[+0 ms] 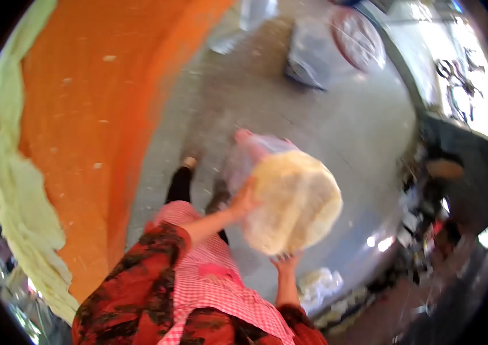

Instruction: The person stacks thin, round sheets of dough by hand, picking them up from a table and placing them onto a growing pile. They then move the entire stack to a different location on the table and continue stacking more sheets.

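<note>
Two hands on one round yellow piece (293,201), held in front of one pink checked apron (203,287), above the grey floor (344,126). Left edge appears pinched in the left hand (246,199). Lower rim is met by the spread fingers of the right hand (286,262); pinch or mere support can't be told, thumb is hidden.

Risk: piece could be tipped or dropped if the lower rim is only propped on fingertips. Could also be bent or torn if it's thin and pulled unevenly; layers can't be counted, frame is blurred. One pink item (262,144) in what looks like clear plastic is partly covered by the piece; contact between them can't be confirmed, snagging possible if they touch.

Beyond, counted: one bare foot (191,163) is seen near the pink item, trip risk if plastic is stepped on. One clear plastic bundle (320,287) at the right, one orange surface (88,115) at the left, one pale green cloth (28,195) along its far side. Farther: one plastic-wrapped block (313,54), one red-rimmed round item (359,39) just beside it. Bicycle (456,86) in the bright opening: at least one.
</note>
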A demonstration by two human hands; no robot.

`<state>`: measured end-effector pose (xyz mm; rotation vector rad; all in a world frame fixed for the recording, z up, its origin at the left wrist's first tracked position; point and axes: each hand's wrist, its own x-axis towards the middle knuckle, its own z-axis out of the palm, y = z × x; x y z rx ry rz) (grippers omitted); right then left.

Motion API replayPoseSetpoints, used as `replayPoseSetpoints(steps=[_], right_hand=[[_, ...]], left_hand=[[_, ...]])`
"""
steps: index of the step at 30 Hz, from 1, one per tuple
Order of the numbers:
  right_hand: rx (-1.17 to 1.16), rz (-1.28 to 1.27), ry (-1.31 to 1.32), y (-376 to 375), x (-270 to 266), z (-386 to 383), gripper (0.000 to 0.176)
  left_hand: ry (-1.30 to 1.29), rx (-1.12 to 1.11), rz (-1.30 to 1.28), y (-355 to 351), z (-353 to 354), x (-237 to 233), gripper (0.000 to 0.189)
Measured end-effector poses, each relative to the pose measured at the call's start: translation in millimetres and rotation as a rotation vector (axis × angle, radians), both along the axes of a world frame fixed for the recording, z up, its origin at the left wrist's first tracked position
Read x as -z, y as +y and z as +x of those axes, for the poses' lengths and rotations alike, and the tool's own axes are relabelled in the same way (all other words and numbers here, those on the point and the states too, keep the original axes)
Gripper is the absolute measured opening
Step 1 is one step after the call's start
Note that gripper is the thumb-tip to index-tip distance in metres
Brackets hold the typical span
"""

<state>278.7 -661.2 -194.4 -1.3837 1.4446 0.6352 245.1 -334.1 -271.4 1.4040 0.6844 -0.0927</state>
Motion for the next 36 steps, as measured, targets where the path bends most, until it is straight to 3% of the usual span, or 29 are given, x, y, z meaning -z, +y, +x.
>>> replayPoseSetpoints(steps=[2,3,4,6,7,10,12,13,14,15,16,18,20,22,25,26,28,30,31,32,35,36], right_hand=[[-0.215,-0.137,-0.109,-46.6,7.0,-9.1,0.088],[-0.317,-0.325,-0.135,-38.7,-3.2,-1.1,0.080],[-0.414,-0.200,-0.355,-55.2,2.0,13.3,0.073],[-0.812,-0.620,-0.668,-71.1,10.0,60.3,0.038],[-0.872,-0.686,-0.873,-33.4,-2.2,73.6,0.025],[-1.083,-0.197,-0.989,79.0,-30.3,135.8,0.021],[-1.211,0.109,-0.977,210.9,-87.5,135.1,0.017],[-1.203,0.294,-1.063,245.5,-65.6,148.8,0.017],[-1.326,0.272,-1.148,284.5,-46.1,159.0,0.018],[-1.274,0.505,-1.156,336.5,-51.6,146.9,0.017],[-1.515,0.435,-1.264,389.7,-96.4,115.6,0.014],[-1.716,0.677,-1.329,463.2,-171.2,39.2,0.013],[-1.848,0.909,-1.118,510.7,-183.7,-26.1,0.013],[-2.181,1.047,-1.000,553.4,-186.8,-84.3,0.017],[-2.357,1.191,-0.926,623.1,-193.2,-168.3,0.025],[-2.339,1.183,-1.075,650.7,-184.3,-194.5,0.026],[-2.263,1.141,-1.375,710.8,-159.8,-229.3,0.029],[-2.200,1.046,-1.589,755.6,-140.9,-262.3,0.031],[-2.144,0.996,-1.697,769.2,-139.8,-276.9,0.032],[-2.268,0.937,-1.564,775.7,-139.9,-283.3,0.034],[-2.573,0.692,-1.196,793.7,-163.6,-302.7,0.044],[-2.514,0.627,-1.362,798.5,-163.2,-305.4,0.044]], left_hand=[[0.107,0.094,0.181,11.3,-9.2,-12.4,0.087],[-0.020,-0.049,0.179,4.9,-20.9,-2.2,0.086],[-0.024,-0.083,0.214,7.8,-30.9,-13.1,0.085],[0.046,-0.056,0.257,32.1,-52.7,-55.2,0.080],[0.001,-0.120,0.207,45.4,-66.4,-71.7,0.073],[-0.089,-0.363,0.045,54.5,-127.6,-97.3,0.050],[-0.108,-0.519,0.077,64.1,-174.0,-153.9,0.038],[-0.055,-0.607,0.082,63.3,-198.1,-174.8,0.033],[-0.006,-0.695,0.080,60.9,-220.7,-190.7,0.029],[-0.035,-0.788,0.075,61.7,-244.4,-204.2,0.026],[-0.057,-0.882,0.058,63.5,-267.9,-216.9,0.023],[0.067,-1.098,0.258,75.2,-310.2,-234.7,0.017],[-0.225,-1.532,0.011,101.0,-344.6,-255.1,0.011],[-0.274,-1.743,0.004,125.2,-384.9,-264.2,0.012],[-0.373,-1.968,-0.083,144.5,-430.3,-248.2,0.024],[-0.409,-2.029,-0.122,147.5,-444.1,-239.7,0.029],[-0.110,-2.163,0.109,162.8,-458.5,-268.2,0.043],[0.461,-2.047,0.534,173.2,-487.4,-290.1,0.054],[0.841,-1.802,0.840,180.0,-514.5,-298.9,0.057],[1.190,-1.477,1.110,180.6,-534.5,-303.6,0.061],[1.352,-1.293,0.913,187.7,-576.6,-261.2,0.058],[1.351,-1.284,1.016,190.9,-588.5,-255.7,0.054]])
